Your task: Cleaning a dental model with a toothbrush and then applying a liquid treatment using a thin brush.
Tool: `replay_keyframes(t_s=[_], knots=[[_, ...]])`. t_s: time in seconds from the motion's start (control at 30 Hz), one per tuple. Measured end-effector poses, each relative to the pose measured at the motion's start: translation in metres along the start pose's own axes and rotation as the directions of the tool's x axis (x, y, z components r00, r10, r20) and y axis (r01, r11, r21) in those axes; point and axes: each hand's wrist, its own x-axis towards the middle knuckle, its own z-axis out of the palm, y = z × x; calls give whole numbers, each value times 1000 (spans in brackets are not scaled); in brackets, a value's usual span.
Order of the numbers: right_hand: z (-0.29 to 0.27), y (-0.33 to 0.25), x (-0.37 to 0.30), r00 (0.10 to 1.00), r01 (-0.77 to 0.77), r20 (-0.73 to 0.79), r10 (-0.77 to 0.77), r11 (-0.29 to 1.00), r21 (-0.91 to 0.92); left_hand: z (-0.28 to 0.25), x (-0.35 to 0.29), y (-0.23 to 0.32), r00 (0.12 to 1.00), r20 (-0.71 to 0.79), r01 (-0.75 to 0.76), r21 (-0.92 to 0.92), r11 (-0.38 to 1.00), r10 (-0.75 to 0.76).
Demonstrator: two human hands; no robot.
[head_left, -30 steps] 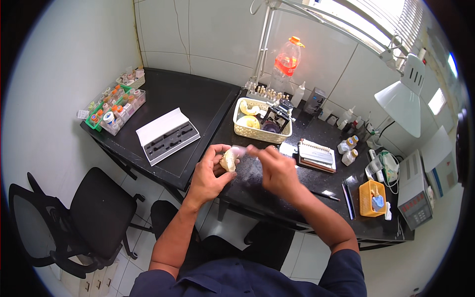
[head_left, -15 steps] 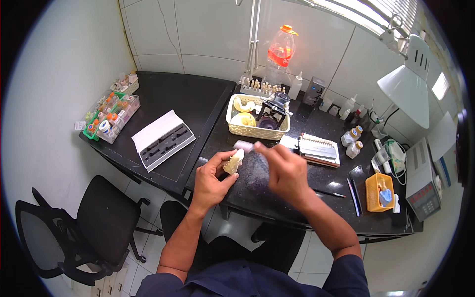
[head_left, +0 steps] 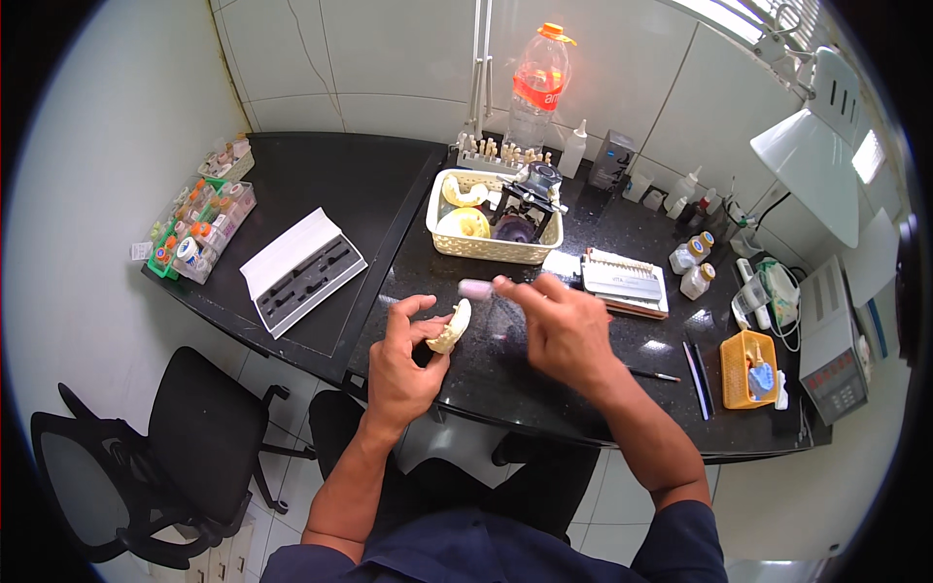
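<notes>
A black chair [head_left: 209,408] is standing on the tiled floor at far left. Beyond it, trays of small bottles [head_left: 202,228] are resting on a black table [head_left: 360,180], and an open white case [head_left: 303,274] is lying to their right. The left grip [head_left: 400,374] is clamping a cream dental cast [head_left: 448,332] between thumb and fingers, holding it in the air near the table's front, with the index finger standing away from it. Just right of the cast's top, a pink tool [head_left: 476,290] is sticking out from the right grip, its handle hidden. Behind, a cream basket [head_left: 496,254] is holding a black device [head_left: 532,199] and pale pieces. The right grip [head_left: 571,335] is closing around the tool, fingers curling together. Further right, a tooth shade guide [head_left: 625,280], a slim brush [head_left: 653,375], lidded jars [head_left: 692,255] and an orange basket [head_left: 736,371] are sitting, while a white lamp [head_left: 812,170] is leaning over.
</notes>
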Motion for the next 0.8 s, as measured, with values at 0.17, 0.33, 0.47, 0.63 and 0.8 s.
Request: replay_keyframes(t_s=[0.17, 0.33, 0.47, 0.63, 0.8], knots=[[-4, -2, -4, 990, 143, -37, -138, 963, 228, 1, -2, 6, 999, 5, 41, 46, 998, -42], [-9, 4, 0, 998, 48, 49, -45, 996, -79, 3, -4, 7, 997, 2, -81, 96, 992, 81], [-17, -2, 0, 980, 198, -9, -198, 970, 144, 5, -6, 12, 1000, -2, -25, 128, 992, 25], [-27, 2, 5, 983, 182, 33, -180, 979, -90, 6, -4, 7, 990, -3, -142, 105, 984, 143], [-25, 7, 5, 987, 127, 124, -101, 967, -219, 7, -4, 8, 987, 22, -162, 101, 982, 161]])
